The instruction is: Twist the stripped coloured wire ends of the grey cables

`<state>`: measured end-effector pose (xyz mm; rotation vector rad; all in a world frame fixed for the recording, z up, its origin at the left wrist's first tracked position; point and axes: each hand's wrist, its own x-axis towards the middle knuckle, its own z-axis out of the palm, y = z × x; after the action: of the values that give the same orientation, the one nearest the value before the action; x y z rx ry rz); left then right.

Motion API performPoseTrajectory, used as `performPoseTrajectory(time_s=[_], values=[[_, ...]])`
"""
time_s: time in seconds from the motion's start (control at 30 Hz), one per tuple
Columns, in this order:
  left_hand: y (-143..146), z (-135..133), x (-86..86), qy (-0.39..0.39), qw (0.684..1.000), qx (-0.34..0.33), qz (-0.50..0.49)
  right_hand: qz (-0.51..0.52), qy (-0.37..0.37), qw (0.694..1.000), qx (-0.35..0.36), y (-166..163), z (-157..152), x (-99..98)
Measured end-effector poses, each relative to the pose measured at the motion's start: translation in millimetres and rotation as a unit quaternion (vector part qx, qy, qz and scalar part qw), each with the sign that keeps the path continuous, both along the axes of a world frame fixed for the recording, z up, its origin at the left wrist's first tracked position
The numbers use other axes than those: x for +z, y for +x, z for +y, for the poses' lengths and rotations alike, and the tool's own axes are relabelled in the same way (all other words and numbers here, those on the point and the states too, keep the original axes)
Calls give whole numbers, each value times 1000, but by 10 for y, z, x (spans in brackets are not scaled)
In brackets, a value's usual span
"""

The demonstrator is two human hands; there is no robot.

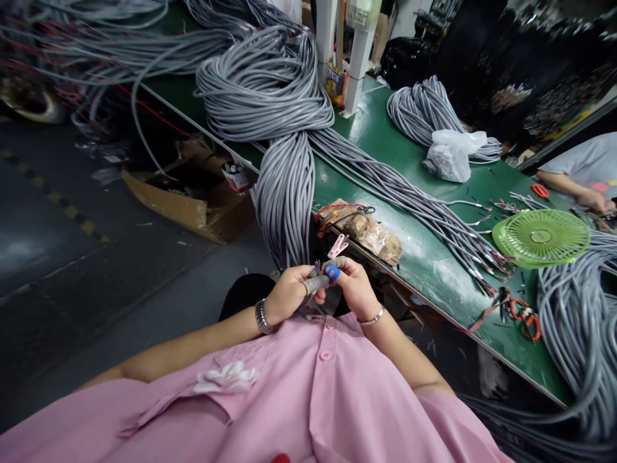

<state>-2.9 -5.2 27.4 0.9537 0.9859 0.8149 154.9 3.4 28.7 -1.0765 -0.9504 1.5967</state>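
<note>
My left hand (290, 294) is closed in front of my chest, pinching the end of a grey cable, mostly hidden by the fingers. Thin coloured wires (318, 267) fan out between my two hands. My right hand (355, 287) is closed too, its fingertips on these wires. A blue cover sits on its thumb, and greyish wraps show on fingers of both hands. Just beyond them is a pink clothespin (338, 245), near a taped block (369, 233) at the table edge. A thick bundle of grey cables (288, 193) hangs over the edge towards my hands.
A large coil of grey cable (263, 87) lies on the green table (419, 222). Further right are a green fan (540, 236), orange-handled scissors (525, 319) and a plastic bag (453, 154). A cardboard box (178, 202) stands on the floor. Another person's arm (569, 188) reaches in at right.
</note>
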Motion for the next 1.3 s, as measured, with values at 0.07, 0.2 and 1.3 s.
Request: performPoseTrajectory(time_s=[0.07,0.2,1.3], values=[[-9,2,-31,-11,999,30,-16,7,-5,1000,-16,-17,0,-38],[-2,13,-108,-44,994,87,-54,23,-12,999,-31,-42,-7,-143],[134,106,-62,-70,990,79,-94,192,-57,976,-85,-77,377,-186]])
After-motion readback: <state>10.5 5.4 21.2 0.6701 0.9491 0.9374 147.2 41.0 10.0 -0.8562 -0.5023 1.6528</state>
